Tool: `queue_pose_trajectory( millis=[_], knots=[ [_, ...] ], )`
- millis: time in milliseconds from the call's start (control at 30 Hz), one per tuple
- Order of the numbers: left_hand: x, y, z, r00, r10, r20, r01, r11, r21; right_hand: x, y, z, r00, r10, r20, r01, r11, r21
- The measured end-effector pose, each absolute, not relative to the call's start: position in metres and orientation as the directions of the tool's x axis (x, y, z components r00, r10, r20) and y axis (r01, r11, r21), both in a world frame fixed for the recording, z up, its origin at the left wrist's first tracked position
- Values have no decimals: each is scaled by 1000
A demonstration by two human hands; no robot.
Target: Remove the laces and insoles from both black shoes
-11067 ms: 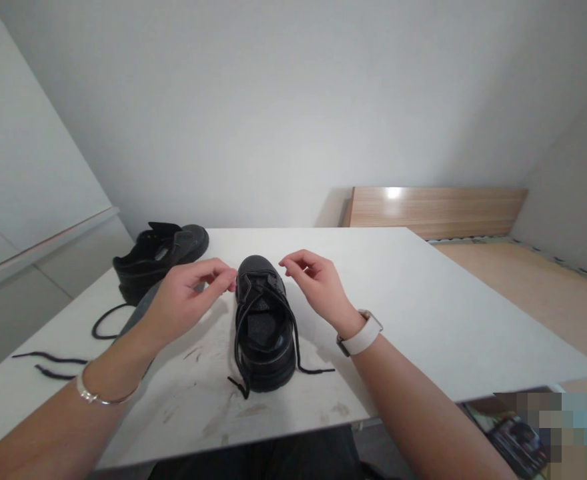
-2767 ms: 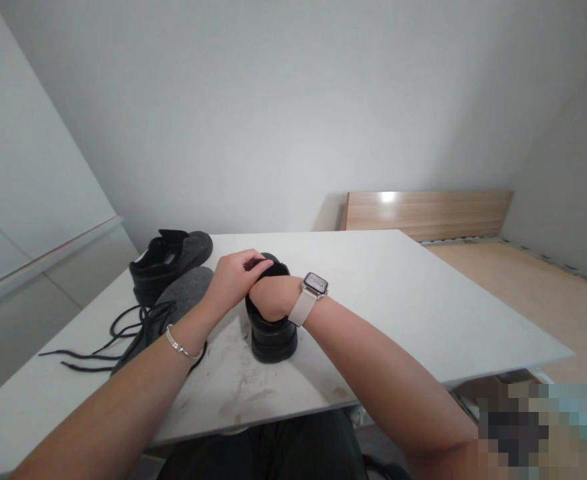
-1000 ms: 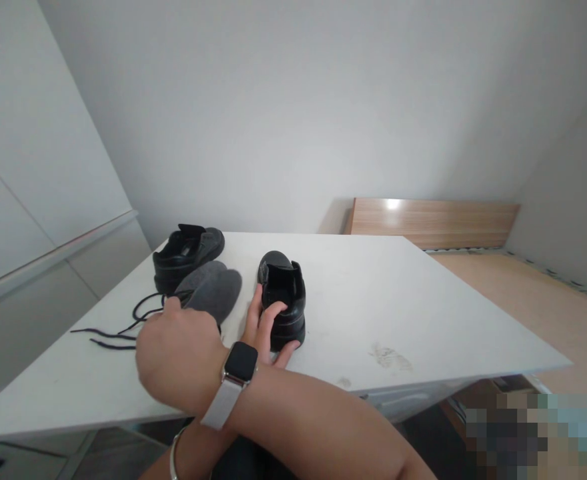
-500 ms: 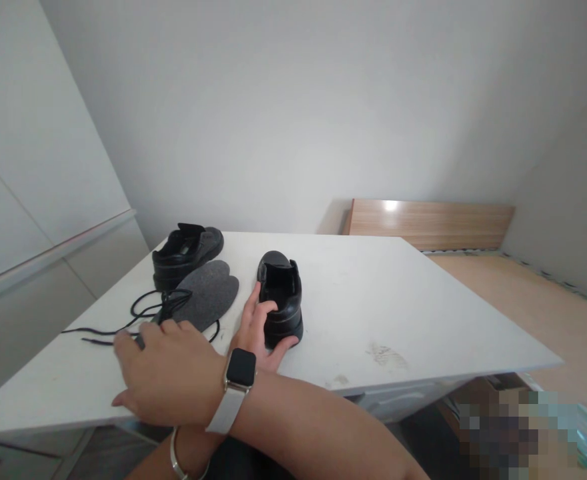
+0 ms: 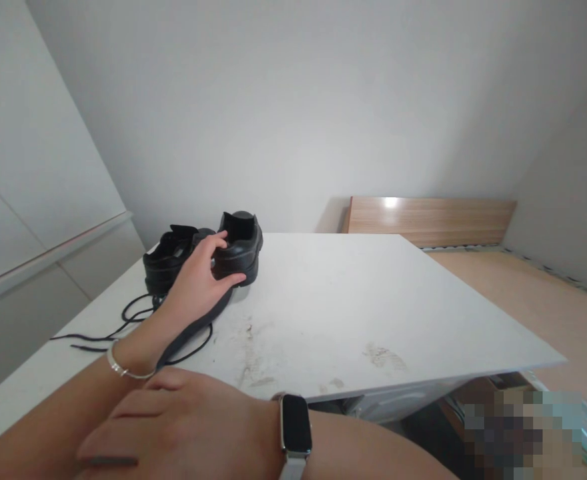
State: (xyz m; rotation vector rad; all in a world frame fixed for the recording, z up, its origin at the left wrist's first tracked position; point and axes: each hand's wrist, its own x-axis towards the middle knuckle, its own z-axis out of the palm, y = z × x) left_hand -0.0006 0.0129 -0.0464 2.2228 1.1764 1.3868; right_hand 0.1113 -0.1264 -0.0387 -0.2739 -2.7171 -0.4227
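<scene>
My left hand (image 5: 203, 277), with a bangle on the wrist, grips the heel of a black shoe (image 5: 241, 257). Its thumb lies across the back of the heel and its fingers reach the opening. A second black shoe (image 5: 161, 267) stands just left, partly behind that hand. Beneath my left forearm shows the dark edge of a grey insole (image 5: 201, 327), mostly covered. Black shoelaces (image 5: 123, 327) trail over the tabletop to the left. My right hand (image 5: 173, 427), wearing a watch, is low in front with fingers curled; a thin dark strip shows at them, too unclear to name.
The white table (image 5: 353, 300) has dirt smudges (image 5: 386, 357) near its front edge. A white wall stands behind it. To the right are a wooden headboard (image 5: 428, 220) and a bed base (image 5: 523, 287). Pale cabinet panels line the left side.
My left hand has carried the shoe leftward and farther back, beside the other shoe. My right hand has drawn back toward me, away from the laces. The insoles are now largely hidden by my left arm.
</scene>
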Motion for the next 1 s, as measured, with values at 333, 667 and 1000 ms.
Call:
queue_pose_trajectory(
  millis=[333,667,1000],
  knots=[
    [-25,70,-79,297,738,606,701,-600,387,125,-115,-66,-917,117,382,158,984,79],
    [-23,69,-83,362,779,513,761,-564,320,138,-86,-62,-889,104,445,174,977,120],
    [47,-48,6,824,339,454,263,-939,222,138,-86,-87,-316,351,881,402,891,-211]
  ],
)
